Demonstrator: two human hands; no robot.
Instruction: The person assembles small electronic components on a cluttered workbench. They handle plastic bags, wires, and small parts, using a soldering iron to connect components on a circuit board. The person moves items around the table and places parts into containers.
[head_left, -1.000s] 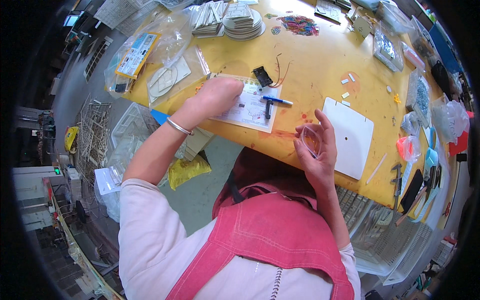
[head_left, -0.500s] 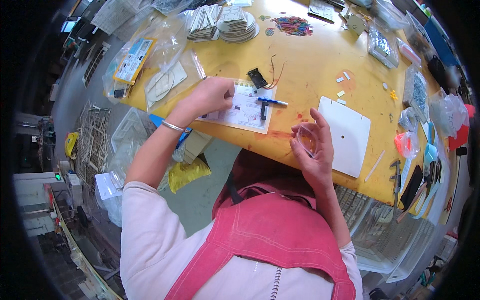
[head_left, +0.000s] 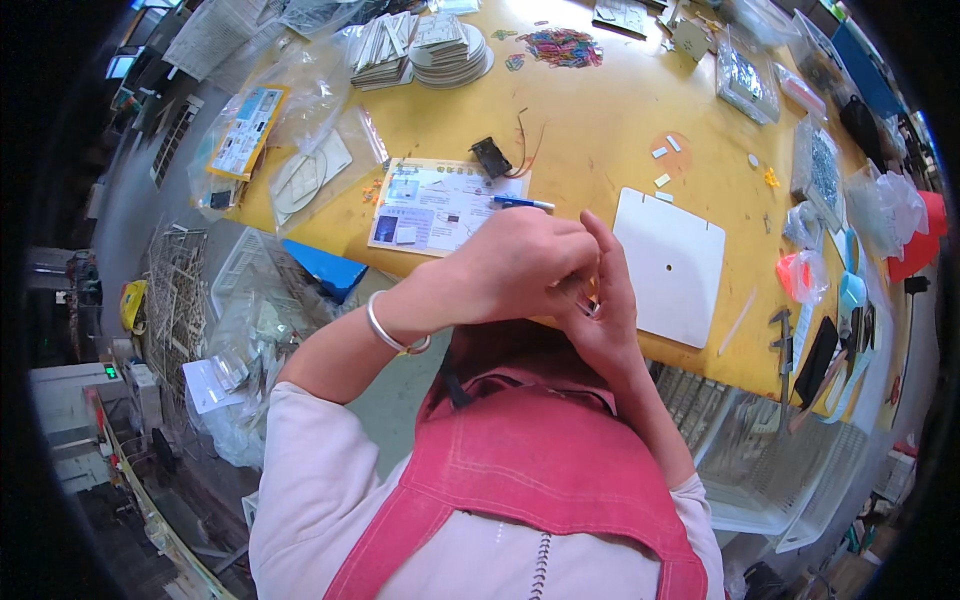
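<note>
My left hand (head_left: 520, 262), with a silver bangle on its wrist, is bent over my right hand (head_left: 612, 318) at the table's near edge. Its fingers are pinched together at the right palm, and whatever they hold is hidden. A small clear plastic bag (head_left: 591, 303) sits in my curled right fingers; only a sliver of it shows. Just beyond the left hand lies a printed sheet (head_left: 425, 205) with a blue pen (head_left: 522, 203) on it. At the sheet's top edge is a black battery holder (head_left: 490, 158) with loose wires. A white board (head_left: 668, 270) lies right of my right hand.
Stacked pale discs (head_left: 452, 58) and a heap of coloured paper clips (head_left: 562, 48) lie at the far side. A bag of white pieces (head_left: 320, 170) is on the left. Calipers (head_left: 785, 350) and a box of small metal parts (head_left: 818, 165) are at the right.
My left hand has come right and nearer, from above the printed sheet to my right hand. The sheet's left part is now uncovered, while the black bar beside the pen is hidden.
</note>
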